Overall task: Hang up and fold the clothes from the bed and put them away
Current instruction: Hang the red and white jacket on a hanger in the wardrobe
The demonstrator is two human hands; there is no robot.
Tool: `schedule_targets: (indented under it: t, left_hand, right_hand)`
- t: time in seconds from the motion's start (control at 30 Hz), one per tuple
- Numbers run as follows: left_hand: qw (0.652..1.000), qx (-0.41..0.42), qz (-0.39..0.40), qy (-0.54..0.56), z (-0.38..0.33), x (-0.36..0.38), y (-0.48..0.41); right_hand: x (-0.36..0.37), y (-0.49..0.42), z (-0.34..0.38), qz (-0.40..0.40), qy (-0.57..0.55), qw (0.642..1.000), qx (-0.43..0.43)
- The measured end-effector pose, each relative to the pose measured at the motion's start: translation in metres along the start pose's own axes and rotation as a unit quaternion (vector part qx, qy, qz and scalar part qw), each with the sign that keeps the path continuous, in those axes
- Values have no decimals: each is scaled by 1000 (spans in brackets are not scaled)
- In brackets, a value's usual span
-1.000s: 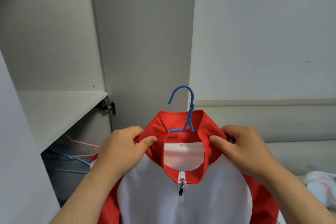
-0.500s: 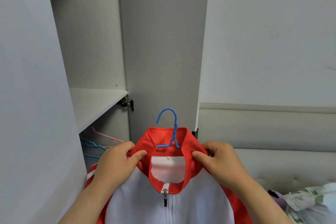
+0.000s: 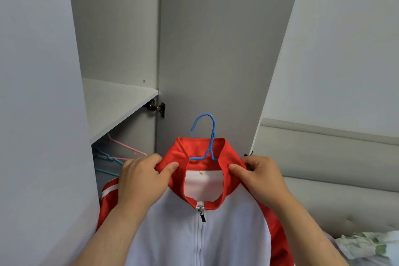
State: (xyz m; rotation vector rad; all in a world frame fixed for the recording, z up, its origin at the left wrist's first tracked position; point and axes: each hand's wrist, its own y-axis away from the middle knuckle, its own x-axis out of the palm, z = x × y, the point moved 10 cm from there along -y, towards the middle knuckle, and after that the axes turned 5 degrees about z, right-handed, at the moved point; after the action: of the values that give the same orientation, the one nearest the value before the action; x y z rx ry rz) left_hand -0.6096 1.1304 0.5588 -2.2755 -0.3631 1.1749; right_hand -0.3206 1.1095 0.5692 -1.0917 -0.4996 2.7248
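Holding the red and white jacket (image 3: 194,233) on its blue hanger (image 3: 207,136) before the open wardrobe (image 3: 121,28), I pinch the collar with my left hand (image 3: 140,179) and my right hand (image 3: 261,177). Below the shelf (image 3: 116,106), pink and blue hangers (image 3: 116,153) hang.

On my feed the left hand (image 3: 140,179) and the right hand (image 3: 262,177) are bare, and so are the left forearm (image 3: 112,233) and right forearm (image 3: 308,229), both uncovered right down to the bottom edge.
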Motion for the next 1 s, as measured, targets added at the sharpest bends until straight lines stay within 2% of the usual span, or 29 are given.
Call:
schedule_targets:
  t: [0.13, 0.4, 0.53, 0.7, 0.87, 1.0]
  left_hand:
    - [1000, -10, -3, -29, 20, 11, -14]
    - [984, -82, -107, -117, 75, 15, -20]
    - [977, -115, -129, -123, 97, 17, -17]
    - [963, -185, -156, -120, 120, 10, -18]
    - [942, -234, -176, -162, 133, 8, -15]
    - [938, -231, -196, -166, 144, 12, -9]
  right_hand:
    - [21, -23, -7, 12, -18, 1000, -8]
    - [98, -76, -12, 60, -50, 997, -17]
    - [135, -95, -12, 115, -86, 989, -37]
    - [172, -117, -2, 149, -98, 983, -51]
    - [197, -133, 13, 156, -56, 984, -67]
    - [208, -131, 17, 164, -45, 983, -76]
